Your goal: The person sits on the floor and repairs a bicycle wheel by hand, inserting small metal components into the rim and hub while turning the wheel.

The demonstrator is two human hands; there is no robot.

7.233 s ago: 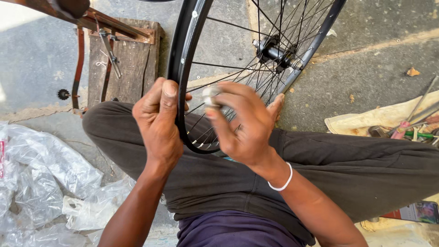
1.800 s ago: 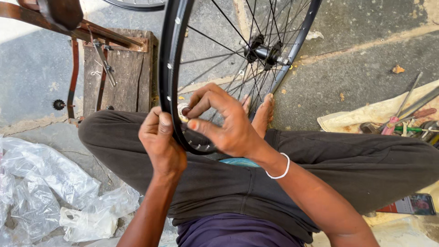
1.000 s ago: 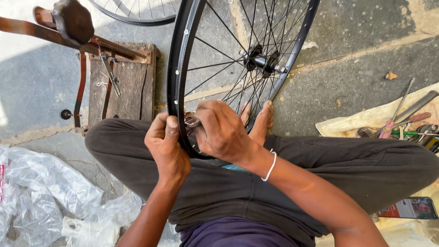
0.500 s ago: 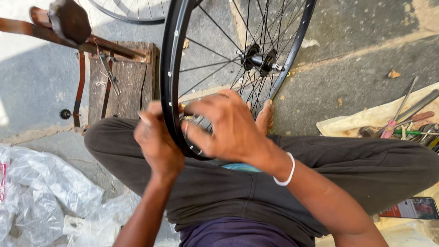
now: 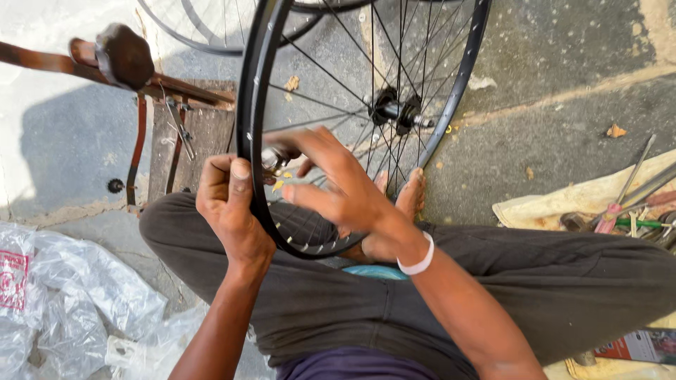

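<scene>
The left hand is closed on the black bicycle wheel rim: its grip wraps the rim at the lower left of the wheel, thumb upright against the near face of the rim, fingers behind it. The right hand reaches between the spokes; thumb and forefinger are pressed together on a small metal spoke tool held against the inner side of the rim, just beside the left thumb. The remaining right fingers are spread and point left. A white wristband sits on the right wrist.

The wheel stands upright on edge. Its lowest arc rests between the person's crossed legs, on the dark trousers, with a bare foot touching the rim from behind. The hub with its axle lies above and to the right of the right hand. A second rim stands behind, at the top of the view.

On the concrete floor, to the left of the wheel, stands a wooden block with rusty metal strips, and a rusted bar with a knob passes over it. Crumpled clear plastic sheeting lies at the lower left. At the right, a cloth carries hand tools.
</scene>
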